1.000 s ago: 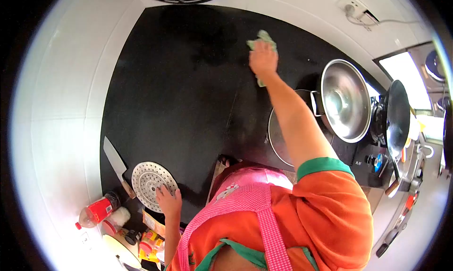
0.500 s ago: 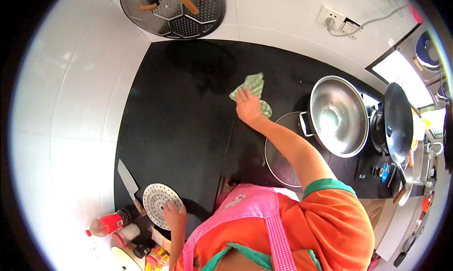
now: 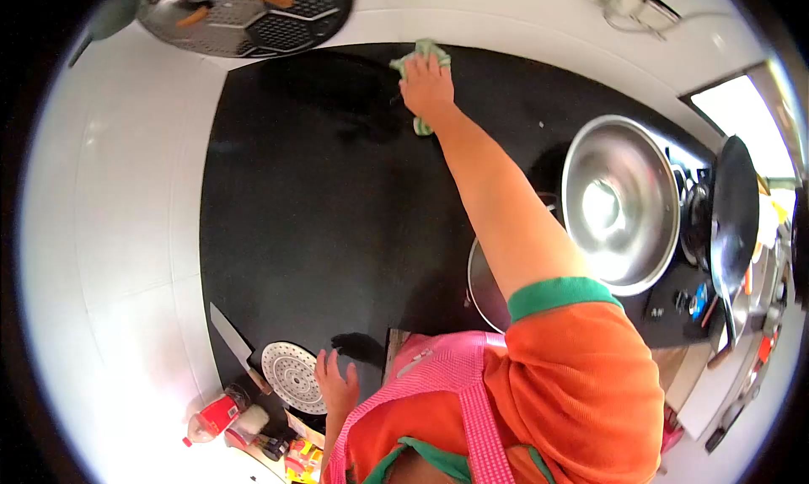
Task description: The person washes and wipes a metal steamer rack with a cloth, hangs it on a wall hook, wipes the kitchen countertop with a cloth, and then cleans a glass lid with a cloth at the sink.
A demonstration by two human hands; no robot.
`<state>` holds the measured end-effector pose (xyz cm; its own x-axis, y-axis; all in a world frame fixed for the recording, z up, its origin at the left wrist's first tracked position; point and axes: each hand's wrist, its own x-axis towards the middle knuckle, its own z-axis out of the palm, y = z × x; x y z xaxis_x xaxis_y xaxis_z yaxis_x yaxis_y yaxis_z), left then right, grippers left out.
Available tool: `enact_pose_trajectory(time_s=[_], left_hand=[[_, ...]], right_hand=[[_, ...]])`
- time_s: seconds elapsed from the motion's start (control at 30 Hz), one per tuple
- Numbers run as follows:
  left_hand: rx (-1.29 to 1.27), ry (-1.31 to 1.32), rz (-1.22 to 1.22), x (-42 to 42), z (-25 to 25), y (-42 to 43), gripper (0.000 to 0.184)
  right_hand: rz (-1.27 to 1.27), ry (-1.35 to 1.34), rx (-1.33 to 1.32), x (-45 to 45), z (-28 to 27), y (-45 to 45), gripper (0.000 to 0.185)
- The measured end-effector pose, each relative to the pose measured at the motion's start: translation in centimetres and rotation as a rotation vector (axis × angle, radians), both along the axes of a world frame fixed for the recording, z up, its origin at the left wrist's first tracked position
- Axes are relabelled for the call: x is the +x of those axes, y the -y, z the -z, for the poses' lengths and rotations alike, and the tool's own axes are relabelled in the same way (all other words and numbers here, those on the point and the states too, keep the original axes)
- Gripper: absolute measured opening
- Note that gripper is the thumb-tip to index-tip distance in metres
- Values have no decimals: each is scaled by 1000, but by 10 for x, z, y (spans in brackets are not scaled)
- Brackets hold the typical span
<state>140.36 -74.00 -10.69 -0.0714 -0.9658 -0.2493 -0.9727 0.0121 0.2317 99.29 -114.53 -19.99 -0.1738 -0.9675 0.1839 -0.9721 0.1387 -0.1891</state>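
My right hand is at the back of the black countertop, pressed down over a green-and-white striped cloth and holding it against the surface. Part of the cloth sticks out beyond the fingertips and below the palm. My left hand is near the front edge with its fingers apart and nothing in them. Just left of it lies a round perforated steamer plate; whether a fingertip touches its rim I cannot tell. A kitchen knife lies left of the plate, its handle toward me.
At right stand a large steel basin and a black wok. A glass lid is partly under my right arm. A bottle with a red label and several jars crowd the front left. A perforated rack holds utensils at the back left.
My right hand has pushed the cloth away from me toward the back wall. My left hand has come off the steamer plate to its right side. The camera view has shifted.
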Motion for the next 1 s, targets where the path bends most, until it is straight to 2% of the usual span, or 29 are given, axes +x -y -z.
enact_pose_trajectory(time_s=[0.03,0.17,0.2,0.3,0.4,0.5,0.53,0.57,0.6,0.7,0.73,0.77,0.83,0.87,0.93,1.0], left_hand=[[5,2,25,2,1,-1,46],[-77,-80,146,4,10,15,43],[-109,-118,176,3,10,19,42],[-114,-171,154,-6,-3,29,40],[-204,-302,221,-12,-8,47,36],[-191,-551,206,-42,-25,68,32],[-199,-588,273,-51,-27,77,31],[-222,-676,344,-66,-32,85,31],[-144,-818,344,-85,-43,88,30],[124,-1057,445,-137,-46,102,35],[211,-1090,478,-157,-53,101,37],[285,-1037,515,-175,-58,101,41],[424,-1111,469,-210,-61,96,47],[502,-1119,433,-224,-66,92,49],[600,-1115,372,-243,-69,92,53],[645,-1117,317,-261,-65,95,56]], right_hand=[[105,-12,-75,-13,3,-9,52],[404,-11,59,-37,0,-56,59],[430,21,113,-38,-7,-71,63],[550,-36,-53,-20,6,-116,70],[590,52,97,20,-9,-152,75],[455,24,53,76,-12,-202,74],[394,16,-26,97,-13,-223,72],[312,31,19,114,-30,-245,70],[231,85,3,131,-34,-266,68],[-3,-31,104,159,-34,-312,58],[-96,20,200,160,-20,-318,54],[-127,44,194,159,-11,-323,52],[-189,94,183,156,0,-335,48],[-168,58,123,155,3,-347,47],[-161,129,-194,141,-19,-376,43],[-179,159,-279,114,-67,-409,40]])
